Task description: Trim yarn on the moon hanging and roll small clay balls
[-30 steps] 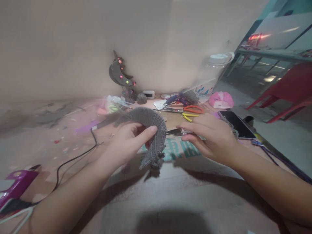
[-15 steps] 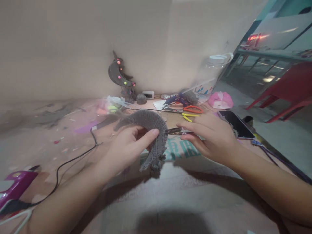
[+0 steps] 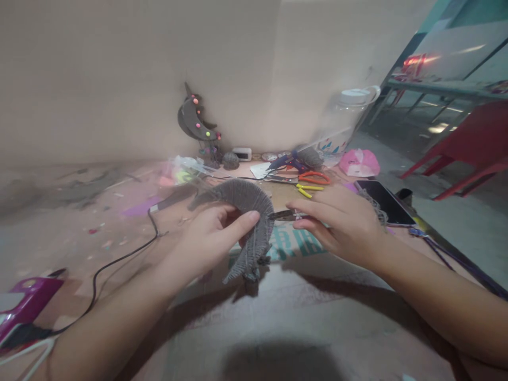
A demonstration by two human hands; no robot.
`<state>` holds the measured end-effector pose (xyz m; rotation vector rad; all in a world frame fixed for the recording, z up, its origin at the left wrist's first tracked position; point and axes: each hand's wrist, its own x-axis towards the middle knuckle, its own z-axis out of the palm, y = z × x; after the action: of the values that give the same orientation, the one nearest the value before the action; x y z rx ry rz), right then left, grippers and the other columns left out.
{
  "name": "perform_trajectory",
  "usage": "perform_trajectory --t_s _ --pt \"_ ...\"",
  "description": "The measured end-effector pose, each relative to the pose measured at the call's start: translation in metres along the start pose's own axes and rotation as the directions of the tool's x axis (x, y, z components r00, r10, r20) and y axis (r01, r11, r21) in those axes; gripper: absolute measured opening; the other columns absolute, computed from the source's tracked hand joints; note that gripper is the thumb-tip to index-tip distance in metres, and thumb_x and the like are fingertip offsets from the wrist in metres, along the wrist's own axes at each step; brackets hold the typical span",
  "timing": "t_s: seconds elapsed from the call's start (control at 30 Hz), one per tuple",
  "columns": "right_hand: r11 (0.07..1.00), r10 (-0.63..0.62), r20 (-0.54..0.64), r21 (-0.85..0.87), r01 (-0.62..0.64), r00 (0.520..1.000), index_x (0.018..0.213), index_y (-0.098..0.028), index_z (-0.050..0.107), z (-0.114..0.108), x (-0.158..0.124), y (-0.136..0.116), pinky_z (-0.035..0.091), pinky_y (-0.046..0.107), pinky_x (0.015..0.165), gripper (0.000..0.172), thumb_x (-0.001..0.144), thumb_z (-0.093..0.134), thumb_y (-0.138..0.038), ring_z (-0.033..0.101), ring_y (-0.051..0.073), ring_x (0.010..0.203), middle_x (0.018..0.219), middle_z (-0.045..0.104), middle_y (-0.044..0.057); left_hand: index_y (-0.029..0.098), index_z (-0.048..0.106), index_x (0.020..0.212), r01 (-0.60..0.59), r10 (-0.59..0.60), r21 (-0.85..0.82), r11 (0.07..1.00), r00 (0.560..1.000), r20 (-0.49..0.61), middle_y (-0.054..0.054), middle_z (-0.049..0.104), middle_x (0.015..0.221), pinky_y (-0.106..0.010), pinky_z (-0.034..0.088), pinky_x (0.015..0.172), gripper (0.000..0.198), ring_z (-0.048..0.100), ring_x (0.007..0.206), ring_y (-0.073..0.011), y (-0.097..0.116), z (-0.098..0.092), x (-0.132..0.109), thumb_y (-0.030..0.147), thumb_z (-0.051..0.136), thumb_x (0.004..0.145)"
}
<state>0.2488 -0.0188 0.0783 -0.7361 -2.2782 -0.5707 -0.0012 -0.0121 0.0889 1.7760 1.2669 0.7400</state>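
Observation:
My left hand [image 3: 206, 238] is closed on a grey crescent wrapped in yarn [image 3: 254, 211], held upright above the table with thumb and fingers pinching its inner edge. My right hand [image 3: 337, 219] is closed on small snips [image 3: 286, 215], whose metal tip touches the crescent's right edge. Loose grey yarn [image 3: 373, 203] trails over the back of my right hand. A knotted tail hangs at the crescent's lower end [image 3: 254, 264].
A finished grey moon with coloured beads [image 3: 194, 119] leans on the wall. Glue gun [image 3: 288, 159], orange scissors [image 3: 315, 177], yellow pliers [image 3: 308, 189], phone [image 3: 383, 201], pink bag [image 3: 359, 161], clear jug [image 3: 345, 121], black cable [image 3: 119, 259], purple object [image 3: 27, 299] and red chair [image 3: 468, 143] surround me.
My right hand has brought the snips leftward until their tip reaches the crescent's edge. My left hand shifted the crescent slightly right and down.

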Motion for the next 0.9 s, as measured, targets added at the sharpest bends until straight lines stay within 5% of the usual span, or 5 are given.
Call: perform_trajectory --t_s 0.43,0.9 --pt "0.992 0.117 -0.001 0.048 -0.116 0.993 0.101 -0.015 0.070 -0.0019 -0.0011 -0.0004 0.043 0.028 0.063 0.026 0.100 0.051 -0.034 0.061 0.016 0.068 0.075 0.068 0.006 0.016 0.072 0.079 -0.011 0.011 0.046 0.999 1.000 -0.012 -0.005 0.074 0.071 -0.028 0.050 0.060 0.045 0.068 0.068 -0.0210 -0.0011 0.0004 0.0034 0.057 0.057 0.086" --pt "0.998 0.052 0.045 0.024 -0.053 0.998 0.101 -0.015 0.070 -0.0047 0.0002 0.0021 0.041 0.030 0.066 0.023 0.099 0.053 -0.032 0.058 0.016 0.065 0.069 0.063 0.003 0.017 0.074 0.093 0.003 -0.002 -0.062 0.998 1.000 0.013 -0.007 0.078 0.089 -0.029 0.054 0.069 0.046 0.071 0.085 -0.0245 -0.0052 -0.0007 0.0043 0.060 0.060 0.084"
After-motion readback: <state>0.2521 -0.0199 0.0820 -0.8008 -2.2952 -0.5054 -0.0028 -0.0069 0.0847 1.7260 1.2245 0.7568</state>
